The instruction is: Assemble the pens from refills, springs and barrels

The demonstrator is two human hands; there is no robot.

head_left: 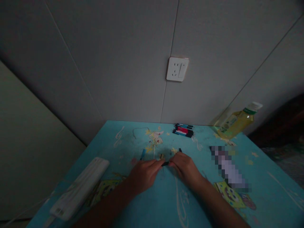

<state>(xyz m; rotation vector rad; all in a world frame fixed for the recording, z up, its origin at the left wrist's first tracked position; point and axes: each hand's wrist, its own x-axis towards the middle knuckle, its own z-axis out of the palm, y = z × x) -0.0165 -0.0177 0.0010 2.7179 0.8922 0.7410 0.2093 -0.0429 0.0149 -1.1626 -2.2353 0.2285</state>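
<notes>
My left hand (145,173) and my right hand (186,166) meet over the middle of the table, fingers pinched. Between them is a short black pen part (165,163), with an end in each hand. Just beyond my left hand lies a blue pen barrel (142,154). A thin white stick (154,152), perhaps a refill, points away from me beside it. Near the fingertips is a small brownish piece (162,156), too blurred to name. A dark pen-like tip (180,150) shows behind my right hand; the rest is hidden.
Several pens (183,130) lie in a row near the wall. A bottle of yellow liquid (235,122) stands at the back right. A white power strip (80,188) lies left, a blurred-out flat object (229,169) right. A socket (177,69) is on the wall behind the patterned blue table (156,205).
</notes>
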